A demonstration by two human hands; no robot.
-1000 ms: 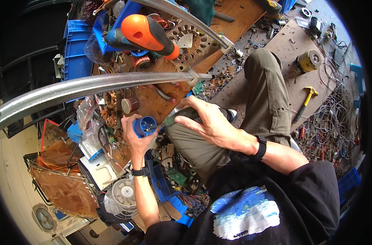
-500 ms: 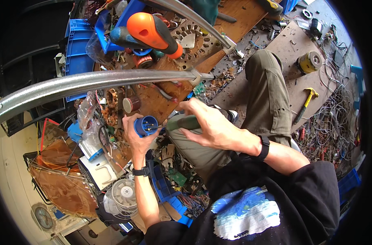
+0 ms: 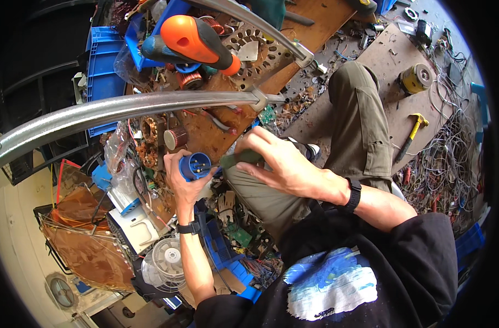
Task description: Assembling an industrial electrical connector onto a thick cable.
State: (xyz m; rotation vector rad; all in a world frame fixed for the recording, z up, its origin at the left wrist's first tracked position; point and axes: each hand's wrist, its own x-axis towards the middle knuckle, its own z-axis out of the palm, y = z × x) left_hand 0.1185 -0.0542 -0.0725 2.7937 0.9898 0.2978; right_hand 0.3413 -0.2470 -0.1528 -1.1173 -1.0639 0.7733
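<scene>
My left hand (image 3: 183, 183) is closed around a round blue industrial plug (image 3: 190, 165), its open end with metal pins turned toward the right. In my right hand (image 3: 279, 168) is a screwdriver (image 3: 231, 160) with a dark green handle, fingers wrapped about it. The screwdriver's thin shaft points left and its tip reaches the plug's open end; whether it sits on a screw is too small to tell. Just beyond my left hand a copper-wound motor part (image 3: 176, 139) lies on the wooden board (image 3: 206, 145).
Two bent metal tubes, one being a long bar (image 3: 129, 107), cross above the board. An orange-and-black tool (image 3: 197, 44) stands beyond them. A yellow hammer (image 3: 412, 136) and a yellow-black motor piece (image 3: 416, 79) lie at right, beside tangled wires (image 3: 438, 164). A fan (image 3: 167, 257) stands lower left.
My right hand has turned slightly with the screwdriver, and the handle has shifted a little. My left hand still holds the plug in nearly the same place.
</scene>
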